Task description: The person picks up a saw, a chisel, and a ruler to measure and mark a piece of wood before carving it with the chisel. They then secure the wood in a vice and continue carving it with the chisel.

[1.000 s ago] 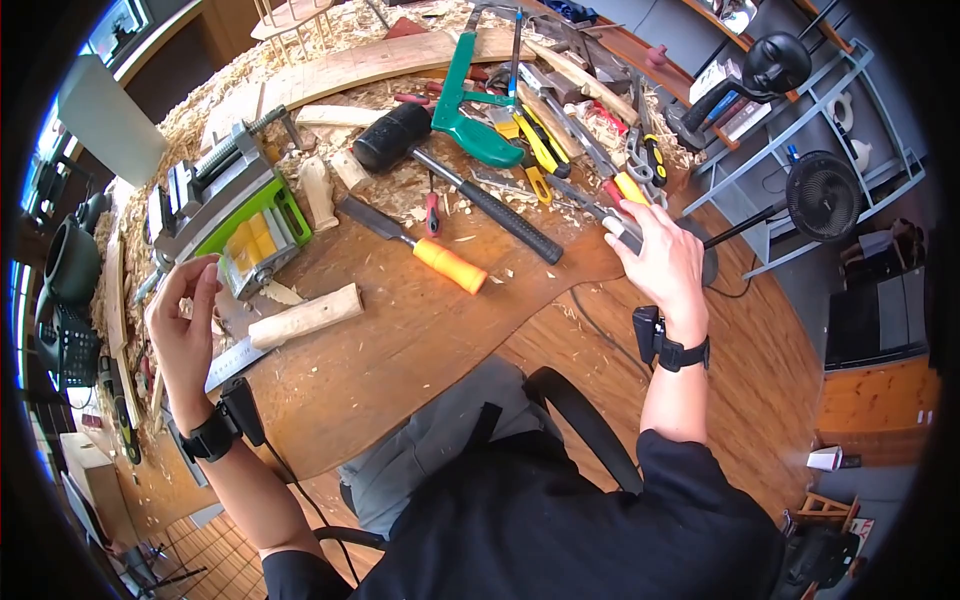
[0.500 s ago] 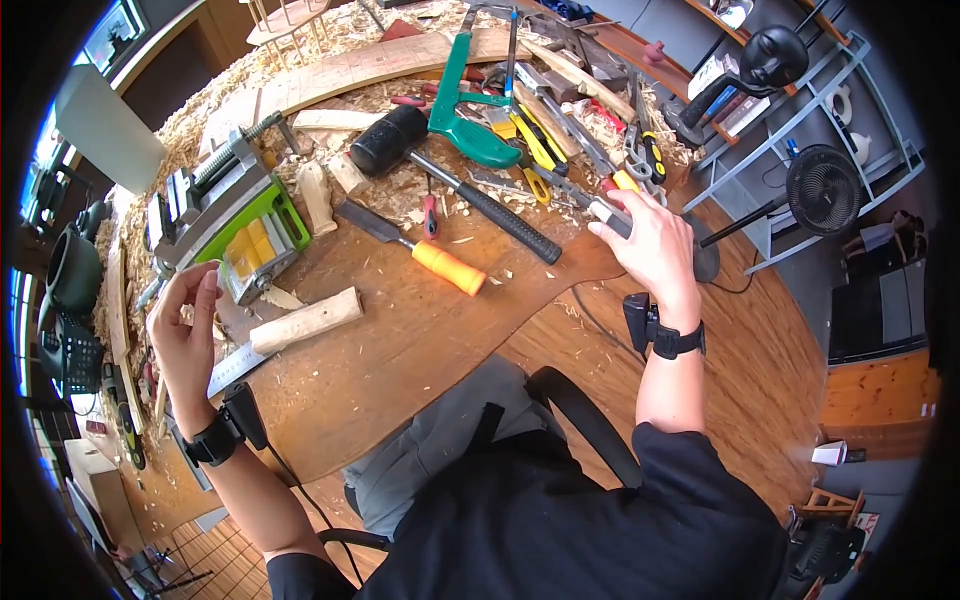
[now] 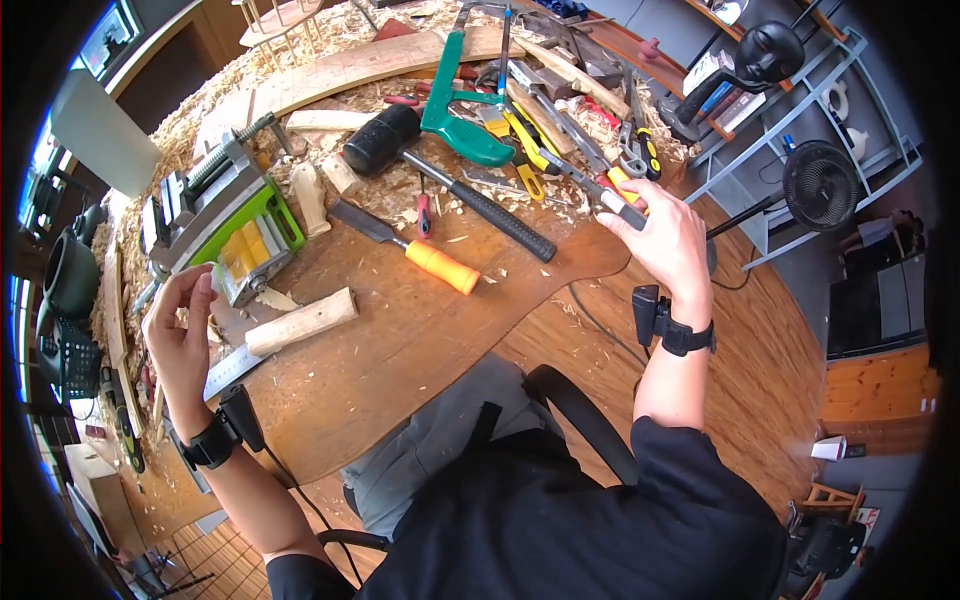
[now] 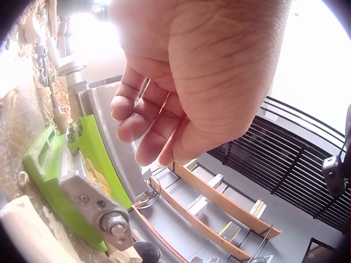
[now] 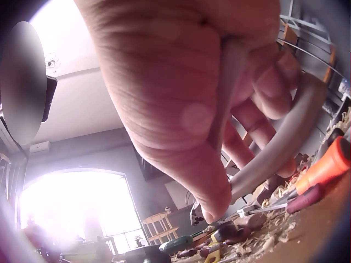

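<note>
In the head view the right hand is at the table's right edge, its fingers and thumb round a grey-handled metal tool. Two curved grey handles show against the palm in the right wrist view; the tool's far end cannot be made out among other tools. The left hand hovers beside the green and grey vise, fingers loosely bent, with nothing visible in them. Below its fingers are a short wooden piece and a steel ruler. An orange-handled chisel lies mid-table.
A black mallet, a green-handled saw and a small red-handled tool lie beyond the chisel. Wood shavings and boards cover the far side. A black fan stands right of the table.
The right hand, still gripping the grey-handled tool, has shifted slightly left, then back to the right. The left hand keeps nearly the same pose. The head view has shifted slightly.
</note>
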Demonstrator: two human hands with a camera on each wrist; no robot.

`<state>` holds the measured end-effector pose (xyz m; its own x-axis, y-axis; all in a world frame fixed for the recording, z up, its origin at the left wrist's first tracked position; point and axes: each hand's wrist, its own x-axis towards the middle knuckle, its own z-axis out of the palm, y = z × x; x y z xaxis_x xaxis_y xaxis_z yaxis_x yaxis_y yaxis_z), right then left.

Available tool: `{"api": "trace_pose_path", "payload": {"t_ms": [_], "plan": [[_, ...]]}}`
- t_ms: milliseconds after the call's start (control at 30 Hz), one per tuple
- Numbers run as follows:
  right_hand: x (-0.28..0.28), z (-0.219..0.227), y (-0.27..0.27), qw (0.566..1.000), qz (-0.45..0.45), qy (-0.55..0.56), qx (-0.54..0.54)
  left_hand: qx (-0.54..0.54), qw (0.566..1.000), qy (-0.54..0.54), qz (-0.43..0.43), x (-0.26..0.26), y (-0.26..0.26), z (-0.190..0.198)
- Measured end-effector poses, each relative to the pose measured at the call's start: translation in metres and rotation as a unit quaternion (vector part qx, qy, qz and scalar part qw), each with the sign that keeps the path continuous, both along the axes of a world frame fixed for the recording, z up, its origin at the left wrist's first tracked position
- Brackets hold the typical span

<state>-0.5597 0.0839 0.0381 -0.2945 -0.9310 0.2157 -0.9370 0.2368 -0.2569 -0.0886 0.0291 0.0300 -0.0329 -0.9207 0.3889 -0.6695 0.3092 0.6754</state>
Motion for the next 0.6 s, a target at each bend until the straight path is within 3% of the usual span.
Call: {"api": "trace_pose_path", "payload": {"t_ms": [600], "plan": [[0.014,-0.018,-0.023,0.991,0.087,0.097,-0.03,-0.011,1.0,-0.012,-0.006,0.002,0.0,0.001]]}}
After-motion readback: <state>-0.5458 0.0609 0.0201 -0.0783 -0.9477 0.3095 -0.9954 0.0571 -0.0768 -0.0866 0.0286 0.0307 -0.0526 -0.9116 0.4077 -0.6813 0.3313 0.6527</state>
